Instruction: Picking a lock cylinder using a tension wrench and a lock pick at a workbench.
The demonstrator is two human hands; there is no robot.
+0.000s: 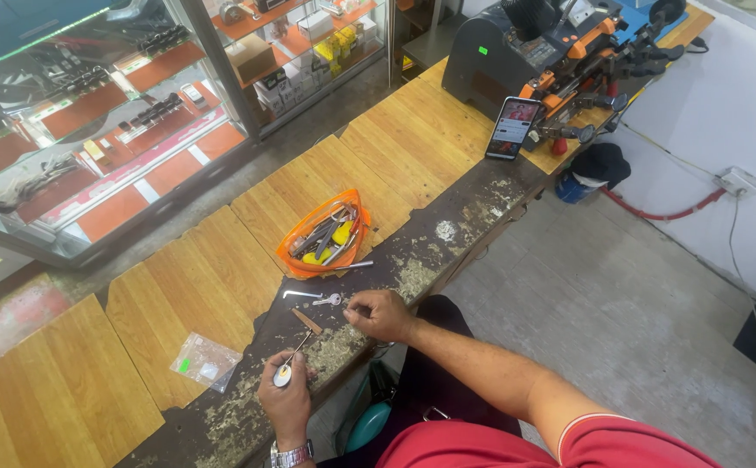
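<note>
Screwdriver (290, 362) in left hand (287, 403) — orange pouch (322, 238) beyond.

Your shirt sleeve (629, 442) is red with a thin white edge, and your wristwatch (291, 453) is silver. The screwdriver (290, 362) in your left hand (284, 400) has a white and yellow handle. The pouch (323, 236) before you is orange, with yellow-handled tools inside. The bench top (187, 286) is honey-yellow wood with a striped grain; its front edge (413, 260) is dark brown, flecked with pale patches. The small key (329, 300) is silver. The machine (525, 43) is dark grey with orange parts.
</note>
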